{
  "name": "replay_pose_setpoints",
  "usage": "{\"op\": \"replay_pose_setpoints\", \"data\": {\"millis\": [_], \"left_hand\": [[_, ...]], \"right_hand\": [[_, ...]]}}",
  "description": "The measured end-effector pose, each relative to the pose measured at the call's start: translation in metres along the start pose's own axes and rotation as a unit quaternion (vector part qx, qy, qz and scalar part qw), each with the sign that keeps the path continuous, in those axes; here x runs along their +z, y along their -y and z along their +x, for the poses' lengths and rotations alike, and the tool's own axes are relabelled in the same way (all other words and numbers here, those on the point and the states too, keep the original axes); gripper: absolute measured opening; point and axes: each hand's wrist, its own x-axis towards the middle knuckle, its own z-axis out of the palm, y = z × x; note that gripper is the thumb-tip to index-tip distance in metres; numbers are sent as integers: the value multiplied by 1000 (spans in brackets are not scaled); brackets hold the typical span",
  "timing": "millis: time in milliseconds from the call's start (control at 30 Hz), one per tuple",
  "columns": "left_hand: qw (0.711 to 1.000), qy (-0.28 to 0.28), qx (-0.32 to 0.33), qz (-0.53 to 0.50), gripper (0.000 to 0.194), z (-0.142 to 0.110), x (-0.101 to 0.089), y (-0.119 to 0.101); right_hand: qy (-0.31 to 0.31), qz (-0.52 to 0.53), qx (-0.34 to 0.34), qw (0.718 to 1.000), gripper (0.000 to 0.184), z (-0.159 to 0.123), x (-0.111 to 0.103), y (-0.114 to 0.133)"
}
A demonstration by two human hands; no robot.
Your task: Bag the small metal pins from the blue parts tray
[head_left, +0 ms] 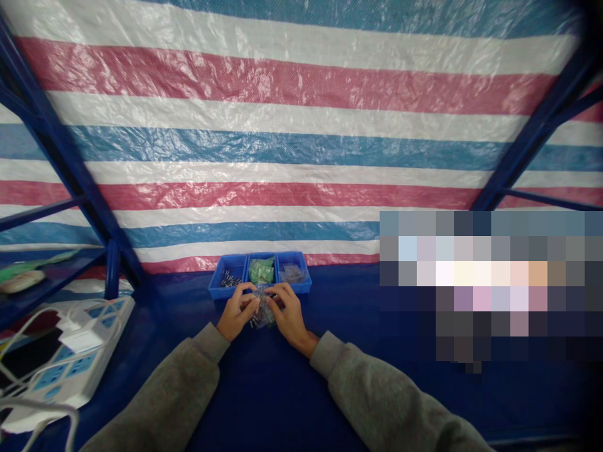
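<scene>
Both hands meet just in front of a row of blue bins. Between them is a small clear plastic bag point(262, 309) with dark and shiny bits showing through it. My left hand point(238, 312) pinches the bag's left side with thumb and fingers. On the other side, my right hand point(288, 314) has its fingers closed on the bag as well. The left bin point(228, 292) holds loose dark, thin metal pieces. Green packets point(261, 270) fill the middle bin, and clear packets point(293, 273) lie in the right bin. What exactly is inside the held bag is too small to tell.
A white power strip point(89, 383) with cables and a white plug adapter point(82, 333) lies at the left on the blue table point(273, 402). Blue metal frame posts point(80, 169) stand at both sides before a striped tarp point(292, 144). A pixelated patch hides the right side.
</scene>
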Motion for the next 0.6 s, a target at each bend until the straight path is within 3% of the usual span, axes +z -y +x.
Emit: {"op": "replay_pose_setpoints", "data": {"millis": [133, 233, 400, 600], "left_hand": [[999, 8, 3, 34, 27, 0, -2, -2], [993, 2, 34, 116, 27, 0, -6, -4], [956, -35, 129, 262, 24, 2, -11, -4], [934, -70, 177, 302, 18, 2, -11, -3]], "right_hand": [[-8, 1, 2, 1000, 15, 1, 0, 0], [-10, -5, 1, 1000, 12, 1, -1, 1], [-2, -32, -6, 999, 15, 2, -4, 3], [-13, -55, 14, 998, 26, -2, -10, 10]]}}
